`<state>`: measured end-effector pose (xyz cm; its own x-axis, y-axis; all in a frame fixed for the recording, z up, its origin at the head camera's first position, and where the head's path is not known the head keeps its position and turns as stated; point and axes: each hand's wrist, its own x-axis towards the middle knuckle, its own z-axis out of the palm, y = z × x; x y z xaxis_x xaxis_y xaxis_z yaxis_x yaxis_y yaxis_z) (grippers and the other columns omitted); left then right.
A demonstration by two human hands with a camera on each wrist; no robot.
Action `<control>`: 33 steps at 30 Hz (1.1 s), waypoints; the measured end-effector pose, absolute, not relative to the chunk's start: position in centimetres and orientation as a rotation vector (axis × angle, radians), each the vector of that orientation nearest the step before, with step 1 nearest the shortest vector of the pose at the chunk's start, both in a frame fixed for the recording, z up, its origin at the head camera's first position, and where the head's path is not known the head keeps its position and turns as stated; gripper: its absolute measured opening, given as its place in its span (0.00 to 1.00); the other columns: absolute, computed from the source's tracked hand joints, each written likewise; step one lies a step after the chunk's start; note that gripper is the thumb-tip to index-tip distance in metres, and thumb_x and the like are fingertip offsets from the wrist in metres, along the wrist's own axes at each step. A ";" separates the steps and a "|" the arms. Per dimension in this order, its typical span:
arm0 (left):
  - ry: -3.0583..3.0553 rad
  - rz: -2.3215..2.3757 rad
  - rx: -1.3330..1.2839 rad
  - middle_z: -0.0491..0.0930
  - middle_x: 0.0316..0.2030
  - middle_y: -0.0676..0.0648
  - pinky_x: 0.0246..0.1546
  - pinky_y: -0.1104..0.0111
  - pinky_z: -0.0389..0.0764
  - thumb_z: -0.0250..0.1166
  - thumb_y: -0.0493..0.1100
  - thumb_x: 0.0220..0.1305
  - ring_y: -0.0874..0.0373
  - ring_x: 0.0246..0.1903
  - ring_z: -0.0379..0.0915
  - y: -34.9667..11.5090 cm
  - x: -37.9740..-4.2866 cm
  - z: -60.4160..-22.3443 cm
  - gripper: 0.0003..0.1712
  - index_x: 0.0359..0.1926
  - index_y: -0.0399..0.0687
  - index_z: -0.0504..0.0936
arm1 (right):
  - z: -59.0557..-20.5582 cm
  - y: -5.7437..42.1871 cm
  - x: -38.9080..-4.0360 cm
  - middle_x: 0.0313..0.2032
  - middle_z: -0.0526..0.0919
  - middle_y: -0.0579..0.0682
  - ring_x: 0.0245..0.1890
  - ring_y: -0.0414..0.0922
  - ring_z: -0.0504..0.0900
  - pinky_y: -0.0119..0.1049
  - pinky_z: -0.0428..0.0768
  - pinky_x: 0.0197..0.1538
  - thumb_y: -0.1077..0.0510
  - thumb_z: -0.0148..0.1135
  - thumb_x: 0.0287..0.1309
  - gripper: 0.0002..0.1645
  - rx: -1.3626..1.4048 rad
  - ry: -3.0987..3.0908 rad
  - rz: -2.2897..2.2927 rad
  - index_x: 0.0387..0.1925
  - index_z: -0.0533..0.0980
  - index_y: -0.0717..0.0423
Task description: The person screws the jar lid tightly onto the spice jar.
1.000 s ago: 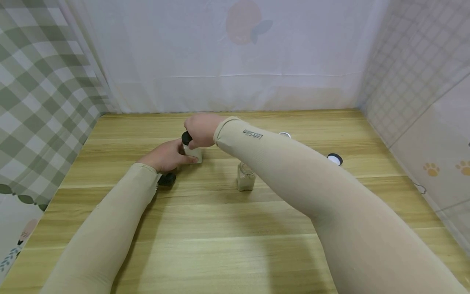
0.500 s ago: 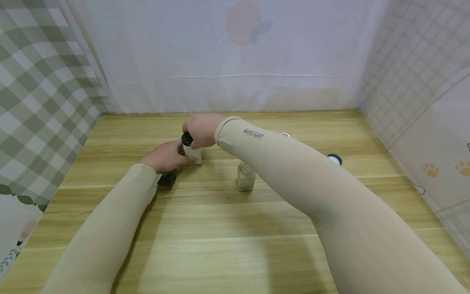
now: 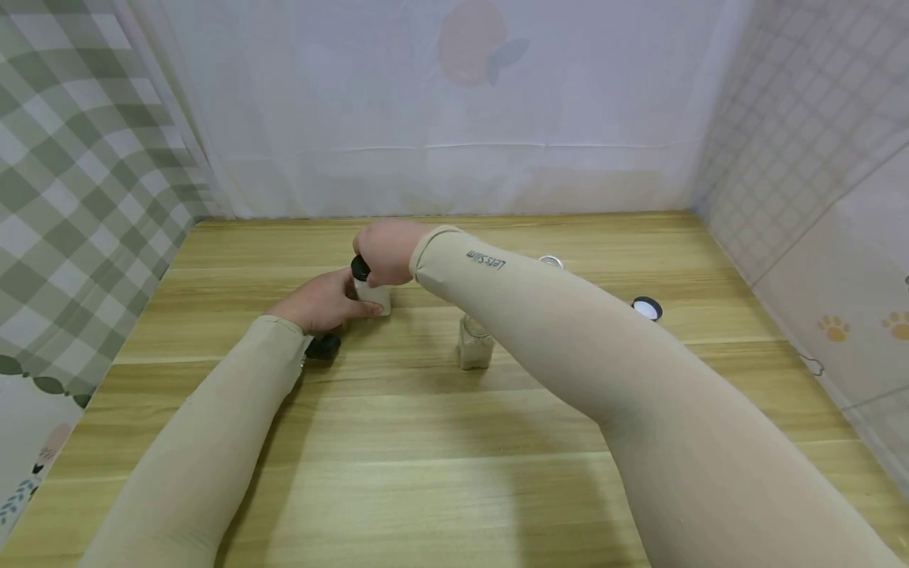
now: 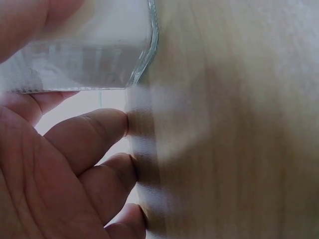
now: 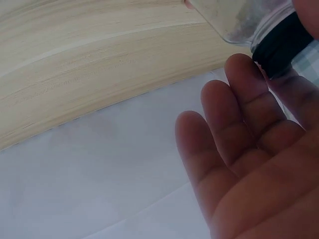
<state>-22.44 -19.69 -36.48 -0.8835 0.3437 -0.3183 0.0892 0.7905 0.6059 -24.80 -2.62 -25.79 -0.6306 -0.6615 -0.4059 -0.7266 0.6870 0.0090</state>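
A small square glass jar (image 3: 374,297) with pale contents stands on the table at the left, a black lid (image 3: 360,268) on its mouth. Low on its side, my left hand (image 3: 323,301) grips it between thumb and fingers; in the left wrist view the other fingers (image 4: 99,134) touch the wood. From above, my right hand (image 3: 392,251) pinches the black lid, as the right wrist view shows, with three fingers (image 5: 192,134) spread off it. A second glass jar (image 3: 474,347) with pale contents and no visible lid stands to the right, partly behind the right forearm.
At the right lies a black lid (image 3: 646,308), white inside facing up. The round rim (image 3: 551,261) of another clear item peeks out behind the right sleeve. A black object (image 3: 323,347) sits at the left wrist. A white cloth wall (image 3: 454,118) borders the wooden table (image 3: 426,473).
The right hand and forearm shift very slightly while pinching the lid. The left hand and both jars stay in place.
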 end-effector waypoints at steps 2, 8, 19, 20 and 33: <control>2.563 0.836 0.326 0.80 0.58 0.43 0.57 0.50 0.75 0.70 0.65 0.67 0.45 0.54 0.75 -19.7 -22.4 -36.5 0.38 0.72 0.59 0.71 | -25.8 -2.6 -24.8 0.54 0.83 0.49 0.49 0.44 0.80 0.37 0.79 0.57 0.43 0.62 0.75 0.24 -1.085 2.530 0.245 0.61 0.76 0.54; 2.562 0.831 0.315 0.80 0.58 0.44 0.58 0.50 0.75 0.71 0.64 0.67 0.45 0.54 0.75 -19.7 -22.4 -36.4 0.36 0.71 0.61 0.71 | -25.8 -2.6 -24.7 0.53 0.82 0.49 0.48 0.44 0.79 0.37 0.79 0.56 0.43 0.61 0.76 0.24 -1.079 2.542 0.254 0.60 0.75 0.55; 2.564 0.820 0.319 0.81 0.52 0.43 0.52 0.53 0.77 0.70 0.65 0.67 0.46 0.49 0.76 -19.6 -22.3 -36.6 0.37 0.71 0.62 0.70 | -26.2 -2.7 -25.1 0.44 0.79 0.46 0.38 0.42 0.74 0.33 0.72 0.42 0.40 0.55 0.76 0.24 -1.080 2.547 0.302 0.56 0.74 0.55; 2.563 0.823 0.315 0.81 0.50 0.43 0.50 0.54 0.77 0.70 0.65 0.67 0.46 0.48 0.75 -19.5 -22.3 -36.6 0.36 0.71 0.62 0.71 | -26.3 -2.7 -25.1 0.41 0.78 0.46 0.36 0.42 0.73 0.33 0.71 0.41 0.40 0.54 0.76 0.23 -1.077 2.549 0.300 0.53 0.75 0.54; 2.553 0.814 0.328 0.79 0.61 0.44 0.54 0.50 0.77 0.69 0.66 0.68 0.46 0.53 0.76 -19.7 -22.3 -36.6 0.40 0.74 0.59 0.67 | -26.3 -2.1 -25.4 0.47 0.80 0.47 0.41 0.43 0.75 0.34 0.74 0.45 0.41 0.60 0.72 0.26 -1.118 2.549 0.171 0.60 0.75 0.52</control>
